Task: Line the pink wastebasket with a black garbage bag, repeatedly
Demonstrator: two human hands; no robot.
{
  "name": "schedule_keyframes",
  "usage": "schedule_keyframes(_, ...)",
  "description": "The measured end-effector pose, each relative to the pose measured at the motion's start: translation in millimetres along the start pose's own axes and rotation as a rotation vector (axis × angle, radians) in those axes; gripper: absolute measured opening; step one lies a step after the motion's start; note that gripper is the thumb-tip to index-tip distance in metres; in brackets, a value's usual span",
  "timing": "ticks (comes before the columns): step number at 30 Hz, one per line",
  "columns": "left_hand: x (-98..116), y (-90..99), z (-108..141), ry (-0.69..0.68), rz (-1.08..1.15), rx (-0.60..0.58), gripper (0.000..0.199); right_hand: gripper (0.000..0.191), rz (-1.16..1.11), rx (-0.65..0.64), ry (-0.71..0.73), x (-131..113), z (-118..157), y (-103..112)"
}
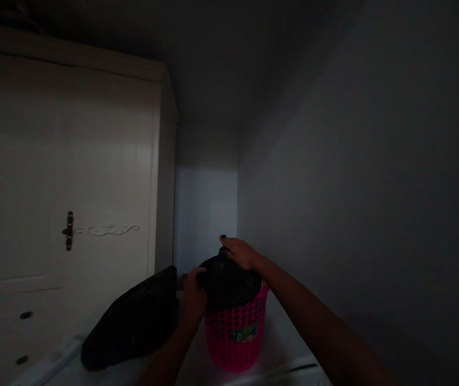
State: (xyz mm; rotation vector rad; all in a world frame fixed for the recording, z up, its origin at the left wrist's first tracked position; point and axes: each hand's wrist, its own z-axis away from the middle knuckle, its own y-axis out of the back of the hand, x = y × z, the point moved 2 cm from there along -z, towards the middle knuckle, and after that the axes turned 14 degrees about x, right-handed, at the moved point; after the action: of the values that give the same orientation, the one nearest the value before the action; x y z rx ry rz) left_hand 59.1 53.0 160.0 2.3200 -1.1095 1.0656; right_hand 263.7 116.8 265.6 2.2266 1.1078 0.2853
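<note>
A bright pink basket (235, 343) with a holed side and a green label stands upright on a pale surface. Black plastic (229, 281) covers its top and hangs over the front rim. At the basket's left side my left hand (195, 295) has its fingers closed on the edge of the black plastic. My right hand (239, 252) lies over the top of the plastic at the far right, fingers stretched out, the thumb hidden.
To the left of the basket lies a large black bag (133, 321) on the pale surface (281, 343). A white wardrobe (112, 161) with dark handles stands at the left. A grey wall (354, 214) runs along the right.
</note>
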Motion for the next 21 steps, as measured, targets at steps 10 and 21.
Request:
schedule_keyframes(10,21.8,-14.1,9.5,-0.034,-0.242,0.264,0.053,0.069,0.086,0.035,0.359,-92.6,-60.8,57.3)
schedule_keyframes(21,-9.4,20.2,-29.9,0.476,0.249,-0.008,0.024,0.063,0.083,0.021,-0.066,27.7,19.6,176.8)
